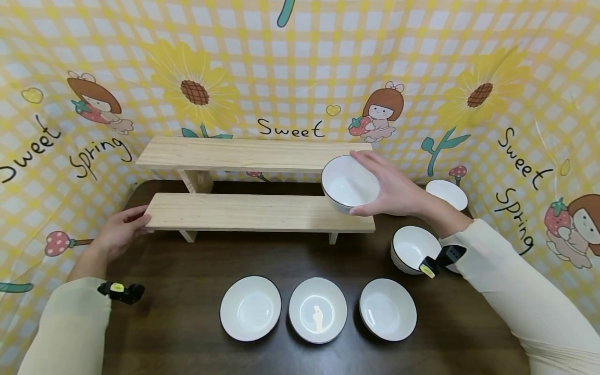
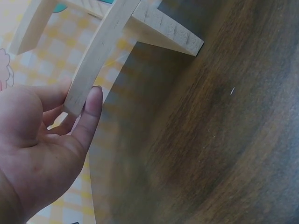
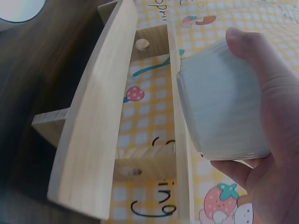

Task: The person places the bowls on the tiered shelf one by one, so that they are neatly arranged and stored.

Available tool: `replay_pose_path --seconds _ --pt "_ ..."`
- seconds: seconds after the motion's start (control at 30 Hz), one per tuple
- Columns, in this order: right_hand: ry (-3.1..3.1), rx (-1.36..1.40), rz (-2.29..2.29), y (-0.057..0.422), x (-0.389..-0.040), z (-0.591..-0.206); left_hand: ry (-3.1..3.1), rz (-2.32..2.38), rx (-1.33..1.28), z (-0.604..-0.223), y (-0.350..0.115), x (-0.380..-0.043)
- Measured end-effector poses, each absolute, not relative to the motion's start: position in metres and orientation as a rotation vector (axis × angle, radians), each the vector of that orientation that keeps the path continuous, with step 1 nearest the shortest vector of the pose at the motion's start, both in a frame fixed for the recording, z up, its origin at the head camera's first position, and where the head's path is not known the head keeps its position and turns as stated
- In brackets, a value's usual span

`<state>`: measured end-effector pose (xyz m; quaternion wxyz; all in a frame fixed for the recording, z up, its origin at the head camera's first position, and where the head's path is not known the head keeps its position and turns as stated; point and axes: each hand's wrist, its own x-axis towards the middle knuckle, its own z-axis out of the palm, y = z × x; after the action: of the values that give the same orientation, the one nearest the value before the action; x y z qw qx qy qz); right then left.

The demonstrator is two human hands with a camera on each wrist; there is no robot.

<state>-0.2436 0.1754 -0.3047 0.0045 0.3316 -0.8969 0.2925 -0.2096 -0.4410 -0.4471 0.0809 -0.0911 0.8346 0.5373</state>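
A two-tier light wooden shelf [image 1: 262,211] stands on a dark brown table. My left hand [image 1: 123,229] pinches the left end of its lower board, thumb on one face and fingers on the other, as the left wrist view [image 2: 51,135] shows. My right hand [image 1: 396,187] grips a white bowl [image 1: 349,181] with a dark rim, tilted, by its right side. In the head view the bowl overlaps the right part of both boards. The right wrist view shows the bowl's ribbed outside [image 3: 222,102] beside the shelf, thumb and fingers on opposite sides.
Three white bowls line the table's front: a left bowl [image 1: 250,308], a middle bowl [image 1: 318,310] and a right bowl [image 1: 388,309]. Another bowl [image 1: 414,249] stands under the right forearm, and a further bowl [image 1: 447,195] behind it. A yellow checked cloth [image 1: 300,67] surrounds the table.
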Motion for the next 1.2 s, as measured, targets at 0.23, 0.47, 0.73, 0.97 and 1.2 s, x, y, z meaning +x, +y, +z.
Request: replay_pose_path --seconds 0.23,0.47,0.73,0.97,1.2 --pt "-2.802 1.085 0.985 0.153 -0.252 -0.296 2.488 1.611 -0.266 -0.448 -0.440 -0.210" --pt "-2.808 1.116 1.012 0.129 -0.258 -0.293 2.465 1.659 -0.246 -0.449 -0.440 -0.212" --pt "-2.809 1.174 0.994 0.100 -0.266 -0.290 2.462 1.662 -0.232 -0.450 -0.443 -0.212" --pt "-2.800 1.209 0.981 0.072 -0.274 -0.286 2.480 1.641 -0.222 -0.452 -0.445 -0.213" --pt "-2.813 1.240 0.930 0.041 -0.282 -0.278 2.437 1.701 -0.245 -0.452 -0.447 -0.213"
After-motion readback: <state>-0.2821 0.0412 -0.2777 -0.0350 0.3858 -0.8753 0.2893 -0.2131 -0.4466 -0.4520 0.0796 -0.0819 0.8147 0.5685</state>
